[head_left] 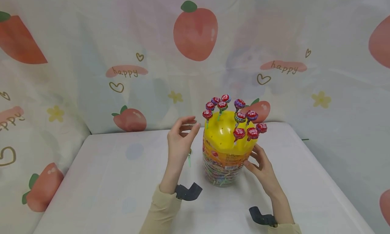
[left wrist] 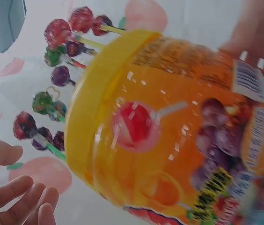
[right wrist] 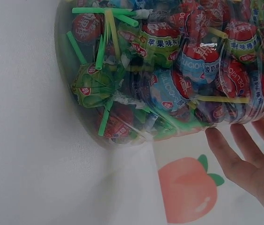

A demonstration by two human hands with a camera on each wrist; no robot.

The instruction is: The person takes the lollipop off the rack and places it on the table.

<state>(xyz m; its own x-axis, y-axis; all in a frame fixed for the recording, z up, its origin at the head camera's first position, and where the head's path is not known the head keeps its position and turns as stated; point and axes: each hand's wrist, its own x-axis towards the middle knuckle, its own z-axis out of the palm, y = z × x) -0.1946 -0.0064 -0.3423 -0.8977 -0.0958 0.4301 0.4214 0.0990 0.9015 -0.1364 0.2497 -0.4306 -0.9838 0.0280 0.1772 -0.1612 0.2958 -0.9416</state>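
Observation:
A large clear jar [head_left: 223,166] with a bright yellow lid [head_left: 226,131] stands upright on the table. Wrapped lollipops fill it, and several more lollipops [head_left: 240,118] stick up out of the lid on their sticks. My left hand [head_left: 181,132] hovers just left of the lid, fingers spread and slightly bent, with nothing in it. In the left wrist view its fingertips are near a lollipop [left wrist: 25,125] on a green stick. On the jar's right side rests my right hand [head_left: 262,169], its fingertips [right wrist: 216,136] against the wall below the lid.
A lollipop with a green stick [head_left: 189,158] lies on the white table [head_left: 115,180], partly hidden behind my left wrist. Behind the table hangs a printed cloth [head_left: 158,41]. Dark camera mounts [head_left: 189,192] stick out from both wrists.

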